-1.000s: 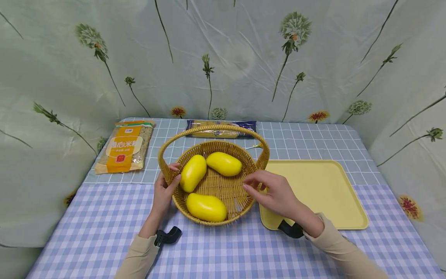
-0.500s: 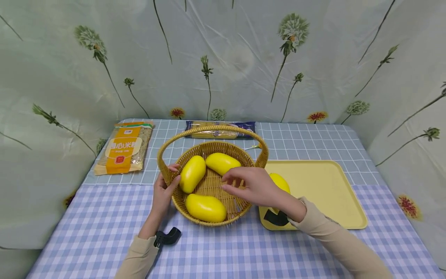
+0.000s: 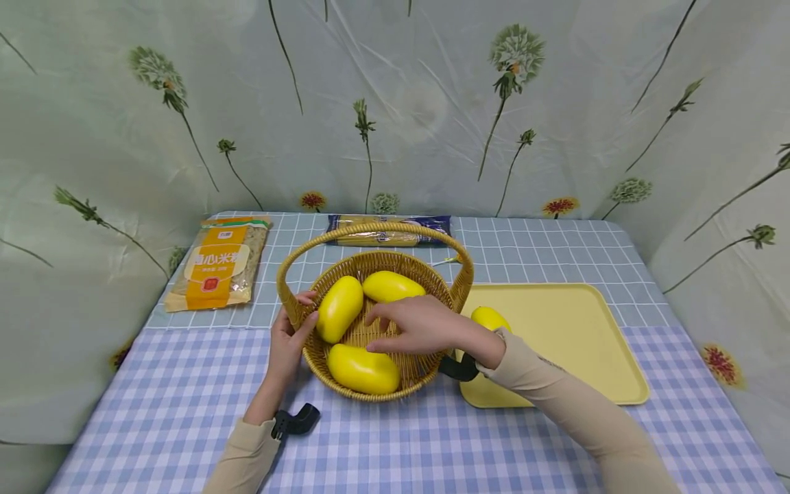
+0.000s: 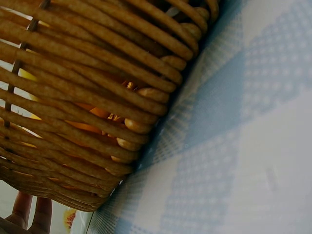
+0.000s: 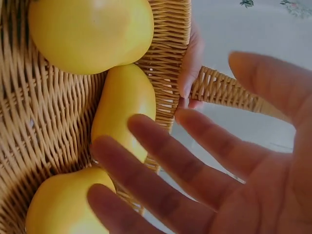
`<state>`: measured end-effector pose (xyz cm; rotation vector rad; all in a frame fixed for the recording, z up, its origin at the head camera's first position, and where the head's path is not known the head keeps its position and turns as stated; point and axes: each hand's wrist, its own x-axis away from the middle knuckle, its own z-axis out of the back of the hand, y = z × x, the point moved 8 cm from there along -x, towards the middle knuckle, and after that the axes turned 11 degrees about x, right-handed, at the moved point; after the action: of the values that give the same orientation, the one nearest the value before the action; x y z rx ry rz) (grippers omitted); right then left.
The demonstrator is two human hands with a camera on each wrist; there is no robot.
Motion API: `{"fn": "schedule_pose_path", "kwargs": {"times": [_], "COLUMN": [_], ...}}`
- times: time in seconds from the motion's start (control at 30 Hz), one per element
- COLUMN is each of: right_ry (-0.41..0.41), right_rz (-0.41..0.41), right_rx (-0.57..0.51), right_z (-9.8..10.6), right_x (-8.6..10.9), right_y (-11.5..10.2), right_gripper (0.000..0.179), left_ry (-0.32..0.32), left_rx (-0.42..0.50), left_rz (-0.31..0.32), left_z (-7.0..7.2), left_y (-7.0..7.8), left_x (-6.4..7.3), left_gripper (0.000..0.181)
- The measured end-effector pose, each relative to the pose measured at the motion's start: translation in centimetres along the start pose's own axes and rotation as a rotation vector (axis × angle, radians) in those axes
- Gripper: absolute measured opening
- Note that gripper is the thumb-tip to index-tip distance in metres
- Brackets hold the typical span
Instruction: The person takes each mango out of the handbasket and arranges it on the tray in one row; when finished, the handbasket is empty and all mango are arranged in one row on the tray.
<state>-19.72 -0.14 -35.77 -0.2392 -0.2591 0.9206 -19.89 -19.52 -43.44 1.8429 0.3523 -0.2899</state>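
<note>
A round wicker basket [image 3: 420,363] with an arched handle [image 3: 376,228] stands mid-table. Three yellow mangoes lie in it: one at the left [image 3: 340,309], one at the back [image 3: 391,285], one at the front [image 3: 363,369]. My left hand [image 3: 289,346] grips the basket's left side at the foot of the handle, its fingers [image 4: 41,214] showing past the weave in the left wrist view. Over the basket's middle reaches my right hand [image 3: 416,325]. Its fingers are spread and hold nothing, and in the right wrist view they overlap the left mango [image 5: 129,97].
To the right lies a yellow tray [image 3: 574,343] bearing another mango [image 3: 490,318], partly hidden by my right arm. At the back are a pasta packet [image 3: 385,238] and a small flower-like item [image 3: 453,259]. A rice-noodle bag [image 3: 222,264] lies back left.
My right hand has moved left from the basket's right rim to over its middle. The mango on the tray, hidden behind that hand at first, has come into view. My left hand stays on the basket.
</note>
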Motion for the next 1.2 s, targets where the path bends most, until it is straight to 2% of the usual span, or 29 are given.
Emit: {"fn": "schedule_pose_path", "kwargs": {"times": [0.2, 0.5, 0.97, 1.2], "right_ry": [-0.161, -0.294, -0.388, -0.397], "right_rz": [0.000, -0.009, -0.013, 0.005], "right_rx": [-0.026, -0.001, 0.005, -0.062], "right_z": [-1.6, -3.0, -5.3, -5.6], "right_x": [-1.5, -3.1, -4.5, -4.7], "right_y": [0.0, -0.4, -0.2, -0.6], "right_gripper": [0.046, 0.053, 0.057, 0.055], "left_ry": [0.001, -0.001, 0.001, 0.005], "left_rx": [-0.012, -0.004, 0.001, 0.002], "left_rz": [-0.002, -0.013, -0.003, 0.001], "left_z": [0.2, 0.0, -0.1, -0.1], "left_y": [0.0, 0.1, 0.1, 0.1], "left_x": [0.1, 0.1, 0.1, 0.0], "left_gripper": [0.019, 0.020, 0.020, 0.020]}}
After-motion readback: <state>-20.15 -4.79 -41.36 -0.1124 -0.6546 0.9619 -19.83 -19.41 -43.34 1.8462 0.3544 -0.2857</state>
